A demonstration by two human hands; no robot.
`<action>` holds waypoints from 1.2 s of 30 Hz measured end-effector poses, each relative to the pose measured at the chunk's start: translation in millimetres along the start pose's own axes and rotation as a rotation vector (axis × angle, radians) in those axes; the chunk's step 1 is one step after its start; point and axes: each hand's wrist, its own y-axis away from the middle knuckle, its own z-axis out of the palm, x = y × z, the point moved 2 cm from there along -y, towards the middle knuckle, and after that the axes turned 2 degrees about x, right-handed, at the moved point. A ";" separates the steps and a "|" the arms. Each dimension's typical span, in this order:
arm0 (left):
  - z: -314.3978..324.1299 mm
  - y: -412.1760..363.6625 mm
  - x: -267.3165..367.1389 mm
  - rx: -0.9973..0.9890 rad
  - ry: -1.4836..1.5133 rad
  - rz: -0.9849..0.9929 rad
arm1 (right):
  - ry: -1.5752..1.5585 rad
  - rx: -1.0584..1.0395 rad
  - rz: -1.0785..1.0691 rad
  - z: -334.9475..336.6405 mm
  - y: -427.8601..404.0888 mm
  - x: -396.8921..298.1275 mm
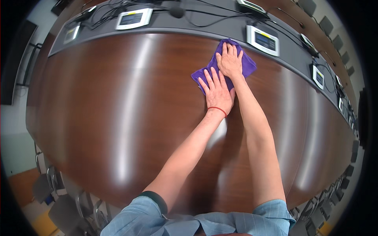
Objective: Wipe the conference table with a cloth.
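Note:
A purple cloth (249, 65) lies spread on the glossy brown wooden table (171, 124), its far corner at the edge of the grey centre strip. My left hand (218, 91), with a red cord at the wrist, presses flat on the near left part of the cloth, fingers spread. Farther up and to the right, my right hand (230, 61) rests palm down on the same cloth, fingers slightly apart. Neither hand grasps the cloth; both lie on top of it. The palms are hidden from view.
On the grey strip (203, 28) stand several white-framed desk units with screens, one (262, 40) just right of the cloth, another (134, 19) farther left. Black cables (206, 11) and a microphone head (177, 12) lie among them. Grey chairs (66, 212) line the near side.

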 end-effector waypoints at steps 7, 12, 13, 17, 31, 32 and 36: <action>-49.1 -15.5 -126.0 0.065 -0.051 -0.091 | -0.057 -0.015 -0.141 21.5 -45.0 -148.3; -81.1 -28.1 -216.1 0.067 -0.051 -0.193 | -0.089 -0.086 -0.213 35.9 -74.6 -251.9; -86.7 -29.8 -231.6 0.067 -0.053 -0.201 | -0.097 -0.106 -0.229 37.9 -78.5 -270.2; -103.0 -37.1 -278.2 0.066 -0.083 -0.239 | -0.072 -0.120 -0.250 45.8 -91.0 -319.5; -106.5 -45.7 -279.0 0.042 -0.078 -0.281 | -0.042 -0.122 -0.181 46.7 -89.8 -321.9; -107.6 -44.8 -284.6 0.045 -0.089 -0.282 | -0.026 -0.126 -0.190 47.7 -90.1 -326.9; -110.9 -54.1 -279.9 0.024 -0.117 -0.251 | -0.013 -0.071 -0.173 52.4 -98.6 -318.8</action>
